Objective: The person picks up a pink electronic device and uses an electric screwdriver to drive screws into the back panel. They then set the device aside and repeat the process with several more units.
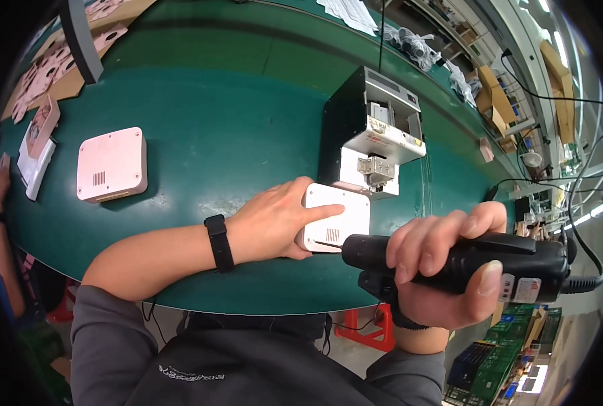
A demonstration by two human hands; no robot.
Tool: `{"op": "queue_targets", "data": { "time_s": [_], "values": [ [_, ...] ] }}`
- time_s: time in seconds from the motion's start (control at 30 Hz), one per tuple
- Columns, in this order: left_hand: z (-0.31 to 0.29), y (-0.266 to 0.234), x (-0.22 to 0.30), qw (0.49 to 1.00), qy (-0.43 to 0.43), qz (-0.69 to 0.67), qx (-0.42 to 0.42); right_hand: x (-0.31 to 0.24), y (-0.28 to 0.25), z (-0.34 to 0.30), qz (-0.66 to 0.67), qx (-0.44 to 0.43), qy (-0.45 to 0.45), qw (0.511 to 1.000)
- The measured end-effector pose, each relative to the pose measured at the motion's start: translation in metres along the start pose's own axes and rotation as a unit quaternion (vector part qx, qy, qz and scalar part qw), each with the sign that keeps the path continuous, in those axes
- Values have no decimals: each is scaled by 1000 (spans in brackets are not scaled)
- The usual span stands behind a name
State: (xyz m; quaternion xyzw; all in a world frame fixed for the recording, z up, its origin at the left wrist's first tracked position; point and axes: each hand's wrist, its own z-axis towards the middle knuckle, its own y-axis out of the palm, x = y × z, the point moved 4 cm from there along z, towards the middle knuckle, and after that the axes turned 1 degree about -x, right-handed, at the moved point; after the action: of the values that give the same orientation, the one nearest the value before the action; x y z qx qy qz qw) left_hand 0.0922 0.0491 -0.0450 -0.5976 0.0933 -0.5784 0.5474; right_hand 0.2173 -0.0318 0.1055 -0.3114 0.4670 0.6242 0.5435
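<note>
My left hand [278, 220] grips a white square plastic box [335, 220] with rounded corners, corner screw holes and a small slotted vent, lying on the green table. Its fingers wrap the box's left side, with one finger laid across the top. In my right hand [443, 271] is a black electric screwdriver [498, 260], a cable running from its rear end. The thin bit points left, over the box's lower edge near a corner; whether it sits in a screw hole I cannot make out. Another such box [112, 162] rests farther left on the table.
Just beyond the held box stands a black and white screw feeder machine [376, 135]. At the far left are flat pinkish parts on cardboard [51, 68] and a white-and-pink package [39, 149]. Another person's arm [2, 223] reaches in at the left edge. Green crates [498, 358] are stacked lower right.
</note>
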Motion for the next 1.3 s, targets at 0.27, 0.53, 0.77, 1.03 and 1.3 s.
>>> {"op": "queue_targets", "data": {
  "time_s": [0.27,0.53,0.77,1.03,1.3],
  "values": [
    [-8,-8,-4,998,4,-59,30,30,3,2,-26,-26,12,999],
    [-5,8,3,998,-3,-56,36,45,6,-1,-30,-49,-79,995],
    [-7,5,6,999,-18,-36,8,30,14,7,16,-89,-4,996],
    [-61,-50,8,956,-133,-193,-178,-16,-85,31,253,-21,-6,967],
    [-103,-38,-18,549,-343,-762,17,73,-240,36,226,322,-39,919]
  ]
}}
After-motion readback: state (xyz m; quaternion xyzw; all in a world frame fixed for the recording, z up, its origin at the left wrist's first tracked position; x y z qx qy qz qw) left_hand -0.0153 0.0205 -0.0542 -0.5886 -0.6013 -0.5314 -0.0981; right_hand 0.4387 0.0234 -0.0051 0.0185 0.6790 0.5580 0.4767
